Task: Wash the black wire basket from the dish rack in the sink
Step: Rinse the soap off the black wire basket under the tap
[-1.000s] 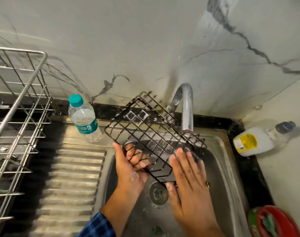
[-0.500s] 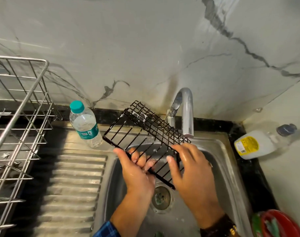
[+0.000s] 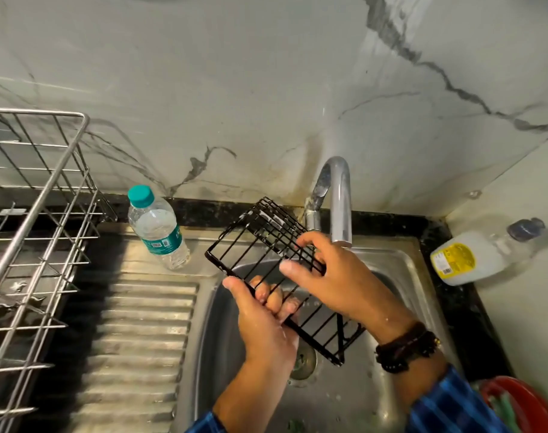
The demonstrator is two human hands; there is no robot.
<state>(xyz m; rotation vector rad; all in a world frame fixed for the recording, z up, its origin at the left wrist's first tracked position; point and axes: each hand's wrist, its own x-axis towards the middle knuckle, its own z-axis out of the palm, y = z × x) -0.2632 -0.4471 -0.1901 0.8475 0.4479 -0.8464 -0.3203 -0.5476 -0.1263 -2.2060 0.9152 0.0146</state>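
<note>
The black wire basket [image 3: 256,242] is held tilted over the steel sink [image 3: 404,264], just left of the chrome tap [image 3: 339,201]. My left hand [image 3: 266,320] grips its near long edge, thumb on top and fingers curled underneath through the wires. My right hand [image 3: 338,276] lies over the basket's upper side with its fingers curled onto the wires near the far end. No water stream is visible from the tap. The silver dish rack [image 3: 32,232] stands at the far left.
A water bottle with a teal cap [image 3: 155,228] stands on the ribbed drainboard [image 3: 135,339]. A white detergent bottle [image 3: 472,257] lies on the right counter. A red bowl [image 3: 522,404] sits at the bottom right. The drain [image 3: 302,360] is below the basket.
The basket has been turned and tipped more steeply. My right hand went from flat against its underside to curling over its top wires. My left hand keeps its grip on the edge.
</note>
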